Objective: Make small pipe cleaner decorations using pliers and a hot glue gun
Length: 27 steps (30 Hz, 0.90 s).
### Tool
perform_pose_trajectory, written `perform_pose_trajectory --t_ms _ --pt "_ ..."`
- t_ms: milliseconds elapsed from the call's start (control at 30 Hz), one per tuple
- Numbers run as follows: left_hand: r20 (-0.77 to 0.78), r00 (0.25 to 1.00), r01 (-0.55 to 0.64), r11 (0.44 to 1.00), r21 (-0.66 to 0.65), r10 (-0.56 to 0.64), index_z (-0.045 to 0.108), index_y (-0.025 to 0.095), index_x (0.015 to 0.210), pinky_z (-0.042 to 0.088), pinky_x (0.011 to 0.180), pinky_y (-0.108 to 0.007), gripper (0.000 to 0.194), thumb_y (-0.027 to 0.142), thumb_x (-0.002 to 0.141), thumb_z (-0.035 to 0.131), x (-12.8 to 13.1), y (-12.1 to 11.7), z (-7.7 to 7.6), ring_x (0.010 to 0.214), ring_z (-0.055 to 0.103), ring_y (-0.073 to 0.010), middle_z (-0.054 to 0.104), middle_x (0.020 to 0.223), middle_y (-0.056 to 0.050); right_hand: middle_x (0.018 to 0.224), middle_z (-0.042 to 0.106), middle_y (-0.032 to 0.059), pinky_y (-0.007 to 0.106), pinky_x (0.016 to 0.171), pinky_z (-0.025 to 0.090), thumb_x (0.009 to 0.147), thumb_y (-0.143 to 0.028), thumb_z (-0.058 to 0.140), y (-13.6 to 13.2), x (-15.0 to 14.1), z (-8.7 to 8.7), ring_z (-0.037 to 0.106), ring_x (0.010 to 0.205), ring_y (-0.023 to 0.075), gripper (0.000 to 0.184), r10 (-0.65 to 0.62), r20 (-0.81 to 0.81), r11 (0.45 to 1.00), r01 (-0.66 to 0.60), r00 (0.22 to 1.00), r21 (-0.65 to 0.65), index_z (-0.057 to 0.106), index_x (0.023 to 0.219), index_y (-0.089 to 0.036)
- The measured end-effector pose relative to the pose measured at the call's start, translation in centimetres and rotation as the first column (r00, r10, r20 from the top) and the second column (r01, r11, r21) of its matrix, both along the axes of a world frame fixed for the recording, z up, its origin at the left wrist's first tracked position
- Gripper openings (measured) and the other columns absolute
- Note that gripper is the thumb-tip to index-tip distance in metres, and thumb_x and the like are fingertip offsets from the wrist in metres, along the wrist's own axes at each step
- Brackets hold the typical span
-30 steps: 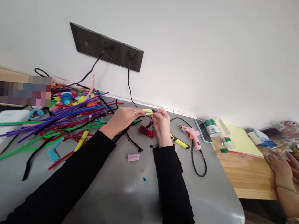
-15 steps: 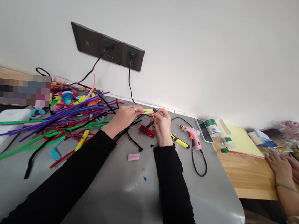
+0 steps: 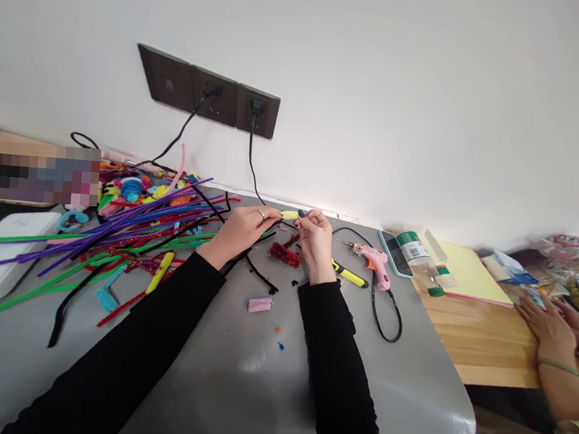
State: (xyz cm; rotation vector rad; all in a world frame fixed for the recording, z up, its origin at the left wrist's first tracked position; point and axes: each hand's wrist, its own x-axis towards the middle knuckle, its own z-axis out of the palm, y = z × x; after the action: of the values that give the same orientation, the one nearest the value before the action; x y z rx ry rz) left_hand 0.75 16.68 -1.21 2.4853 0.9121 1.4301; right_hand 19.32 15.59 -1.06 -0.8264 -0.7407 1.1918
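Observation:
My left hand (image 3: 245, 230), with a ring on one finger, pinches the left end of a short yellow fuzzy piece (image 3: 288, 215), which looks like pipe cleaner. At its other end my right hand (image 3: 315, 242) is closed on a small black piece (image 3: 302, 214) that touches the yellow one. Both hands are raised near the wall side of the grey table. Under them lies a red glittery bundle (image 3: 285, 255) of pipe cleaner. A small pink-lilac piece (image 3: 260, 305) rests nearer to me. Black pipe cleaner strips (image 3: 259, 273) lie below my left hand.
Many coloured pipe cleaners (image 3: 133, 221) spread over the left side beside a white device (image 3: 9, 252). To the right are a yellow utility knife (image 3: 350, 274), a pink glue gun (image 3: 373, 260) with its cord, a phone (image 3: 395, 253) and a plastic bottle (image 3: 417, 250). Another person's hands (image 3: 549, 324) rest at far right.
Both hands have stayed almost in place, still holding the yellow and black pieces. The other person's hand at the right has shifted slightly.

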Motion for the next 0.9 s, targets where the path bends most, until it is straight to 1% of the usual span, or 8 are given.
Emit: perform_pose_trajectory --t_ms 133,267,467,600,733,900 --pt "-0.005 1.000 -0.001 1.000 0.005 0.001 0.073 0.019 0.102 0.062 0.083 -0.030 0.027 0.032 0.105 0.049 0.02 -0.09 0.18 0.093 0.079 -0.0203 0.081 0.103 -0.007 0.067 0.059 -0.0070 0.021 0.058 0.051 0.058 -0.014 0.076 -0.01 0.00 -0.04 0.060 0.056 0.0083 0.032 0.008 0.005 1.000 -0.008 1.000 -0.009 0.049 0.073 -0.022" --pt "0.016 1.000 0.003 1.000 0.014 -0.003 0.072 0.018 0.099 0.062 0.081 -0.029 0.025 0.028 0.104 0.049 0.12 -0.20 0.21 0.092 0.079 -0.0201 0.082 0.101 -0.007 0.068 0.062 -0.0062 0.021 0.057 0.051 0.058 -0.014 0.076 -0.08 -0.03 -0.03 0.061 0.057 0.0087 0.031 0.016 -0.005 1.000 -0.017 1.000 -0.014 0.050 0.073 -0.021" --pt "-0.011 1.000 -0.019 0.999 -0.045 0.019 0.072 0.020 0.097 0.062 0.084 -0.031 0.023 0.027 0.102 0.050 0.06 -0.30 0.24 0.093 0.079 -0.0202 0.081 0.107 -0.007 0.066 0.063 -0.0062 0.022 0.058 0.050 0.056 -0.014 0.076 -0.08 -0.09 0.03 0.060 0.058 0.0094 0.031 0.000 -0.014 1.000 -0.001 1.000 -0.015 0.051 0.071 -0.022" --pt "-0.022 0.999 -0.037 0.999 -0.032 0.036 0.072 0.019 0.097 0.062 0.083 -0.030 0.023 0.026 0.102 0.050 0.02 -0.19 0.20 0.091 0.079 -0.0199 0.081 0.106 -0.007 0.064 0.060 -0.0067 0.022 0.058 0.051 0.058 -0.014 0.076 0.03 0.00 -0.12 0.061 0.058 0.0092 0.031 0.008 -0.009 1.000 -0.008 1.000 -0.014 0.050 0.072 -0.022" --pt "-0.007 0.999 -0.037 0.999 -0.021 0.037 0.072 0.020 0.097 0.061 0.083 -0.030 0.022 0.024 0.102 0.051 0.05 -0.09 0.07 0.089 0.079 -0.0198 0.081 0.105 -0.007 0.068 0.061 -0.0058 0.021 0.061 0.052 0.062 -0.013 0.076 0.14 0.12 -0.36 0.062 0.059 0.0088 0.032 0.024 0.003 1.000 -0.024 1.000 -0.005 0.048 0.074 -0.022" --pt "-0.005 0.999 -0.046 0.999 -0.021 0.046 0.071 0.019 0.097 0.061 0.080 -0.028 0.020 0.021 0.101 0.052 0.00 0.00 -0.05 0.088 0.079 -0.0193 0.082 0.102 -0.006 0.068 0.062 -0.0050 0.022 0.060 0.050 0.061 -0.012 0.075 0.18 0.10 -0.48 0.061 0.059 0.0098 0.030 0.015 -0.014 1.000 -0.015 1.000 -0.006 0.049 0.072 -0.021"
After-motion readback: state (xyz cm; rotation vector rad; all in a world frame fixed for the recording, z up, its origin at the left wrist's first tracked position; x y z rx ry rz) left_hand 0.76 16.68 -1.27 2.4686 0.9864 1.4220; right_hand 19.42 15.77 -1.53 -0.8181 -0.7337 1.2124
